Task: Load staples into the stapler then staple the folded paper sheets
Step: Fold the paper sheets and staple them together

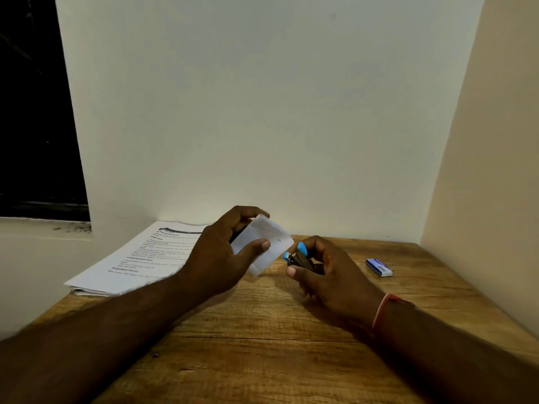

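My left hand [224, 252] holds a small folded white paper [269, 239] above the table, thumb on its front and fingers curled behind it. Two short dark marks, perhaps staples, show on the paper. My right hand [326, 272] grips a small stapler [300, 256] with blue ends and a dark metal body. The stapler's nose points left at the paper's right edge, almost touching it. A small blue staple box [379, 267] lies on the wooden table [262, 345] to the right of my right hand.
A stack of printed sheets [140, 258] lies at the table's back left corner, overhanging the edge. White walls close the table in at the back and the right. A dark window opening is at the far left.
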